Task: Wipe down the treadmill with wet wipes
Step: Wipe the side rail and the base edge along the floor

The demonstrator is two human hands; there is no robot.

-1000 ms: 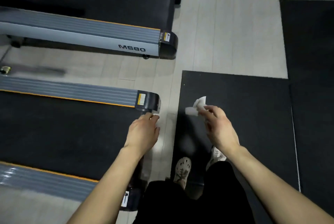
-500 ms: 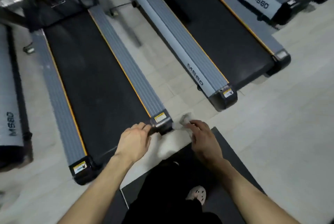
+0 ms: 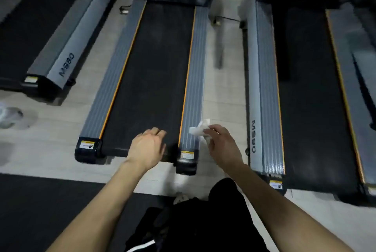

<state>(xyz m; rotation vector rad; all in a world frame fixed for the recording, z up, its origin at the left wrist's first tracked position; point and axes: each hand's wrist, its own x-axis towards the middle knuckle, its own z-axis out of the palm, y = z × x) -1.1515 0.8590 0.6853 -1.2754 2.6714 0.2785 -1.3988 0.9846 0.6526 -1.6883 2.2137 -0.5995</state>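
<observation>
The treadmill (image 3: 154, 72) lies straight ahead, a black belt between two grey ribbed side rails with orange edging. My right hand (image 3: 221, 146) pinches a crumpled white wet wipe (image 3: 198, 128) over the near end of the right side rail (image 3: 193, 97). My left hand (image 3: 147, 147) rests flat on the rear end of the belt, fingers loosely together, holding nothing. Black end caps with yellow warning labels close off both rails.
Matching grey treadmills stand on the left (image 3: 61, 48) and right (image 3: 295, 89), with strips of pale floor between them. A black floor mat (image 3: 46, 207) lies at the lower left. My dark trousers and a white shoe (image 3: 181, 196) show below.
My view swung round until the treadmill runs straight ahead. My right hand carried the wipe from beside the end cap onto the right side rail. My left hand slid from the cap onto the belt end.
</observation>
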